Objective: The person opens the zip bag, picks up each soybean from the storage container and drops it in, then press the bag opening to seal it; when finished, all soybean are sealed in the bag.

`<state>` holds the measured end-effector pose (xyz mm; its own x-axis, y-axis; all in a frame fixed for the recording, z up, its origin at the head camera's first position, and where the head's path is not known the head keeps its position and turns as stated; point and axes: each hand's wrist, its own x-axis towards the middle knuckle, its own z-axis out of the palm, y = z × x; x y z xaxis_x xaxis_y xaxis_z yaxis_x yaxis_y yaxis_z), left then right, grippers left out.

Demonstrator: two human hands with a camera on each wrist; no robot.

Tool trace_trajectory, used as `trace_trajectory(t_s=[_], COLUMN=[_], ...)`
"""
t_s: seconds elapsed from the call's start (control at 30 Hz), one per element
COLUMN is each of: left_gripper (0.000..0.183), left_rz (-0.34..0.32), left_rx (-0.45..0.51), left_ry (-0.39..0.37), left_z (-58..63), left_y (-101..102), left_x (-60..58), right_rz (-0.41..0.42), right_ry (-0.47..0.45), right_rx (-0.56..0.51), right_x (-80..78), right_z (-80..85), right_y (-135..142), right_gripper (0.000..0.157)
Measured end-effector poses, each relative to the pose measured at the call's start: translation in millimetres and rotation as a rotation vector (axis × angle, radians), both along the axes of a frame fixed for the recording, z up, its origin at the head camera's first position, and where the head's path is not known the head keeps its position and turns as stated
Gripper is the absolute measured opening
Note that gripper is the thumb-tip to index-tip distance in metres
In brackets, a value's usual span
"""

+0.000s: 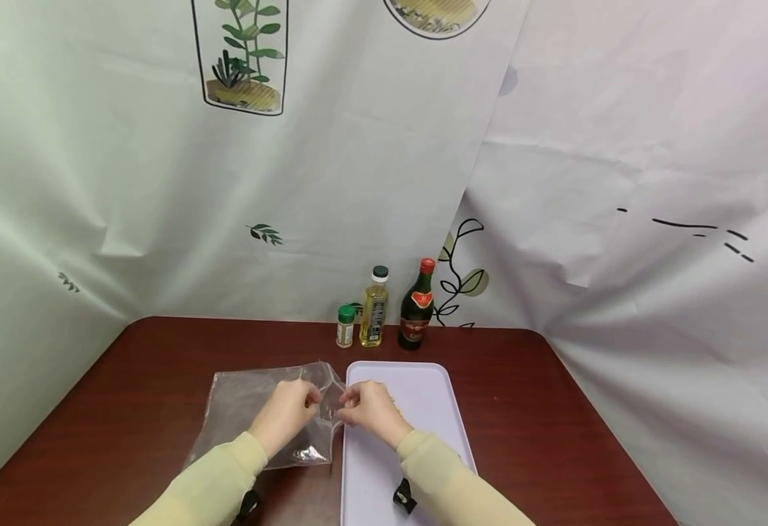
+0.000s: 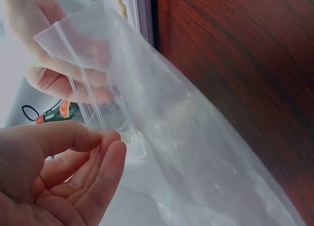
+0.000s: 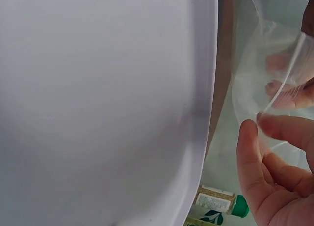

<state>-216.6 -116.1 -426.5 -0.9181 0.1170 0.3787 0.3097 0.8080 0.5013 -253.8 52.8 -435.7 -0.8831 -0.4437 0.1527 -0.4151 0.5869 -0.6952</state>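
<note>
A clear zip-lock bag (image 1: 239, 402) lies on the table at the left, its mouth edge lifted toward the tray. My left hand (image 1: 286, 415) pinches that edge by the ribbed zip strip, thumb against fingers, as the left wrist view shows. Facing it, my right hand (image 1: 373, 413) pinches the bag's mouth between thumb and forefinger over the tray's left edge. In the right wrist view the white zip line runs up to the fingertips of the right hand (image 3: 279, 172). The bag (image 2: 196, 137) hangs loose and wrinkled below the fingers.
A pale lilac tray (image 1: 416, 376) lies right of the bag, with small tan bits (image 2: 122, 5) on it. Behind stand a green-capped shaker (image 1: 345, 329), an oil bottle (image 1: 373, 314) and a dark red-capped bottle (image 1: 416, 310). A printed curtain (image 1: 357, 161) hangs behind the table.
</note>
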Motion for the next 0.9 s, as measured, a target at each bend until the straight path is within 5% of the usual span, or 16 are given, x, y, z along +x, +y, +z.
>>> trace_trajectory(t_s=[0.9], left_gripper=[0.012], left_rz=[0.023], left_rx=[0.011], left_ry=[-0.054], left_z=[0.2], left_y=[-6.1], left_x=[1.6], right_rz=[0.030], right_ry=[0.042], right_rx=[-0.015], right_x=[-1.2], right_z=[-2.4], right_y=[5.4], right_gripper=[0.031])
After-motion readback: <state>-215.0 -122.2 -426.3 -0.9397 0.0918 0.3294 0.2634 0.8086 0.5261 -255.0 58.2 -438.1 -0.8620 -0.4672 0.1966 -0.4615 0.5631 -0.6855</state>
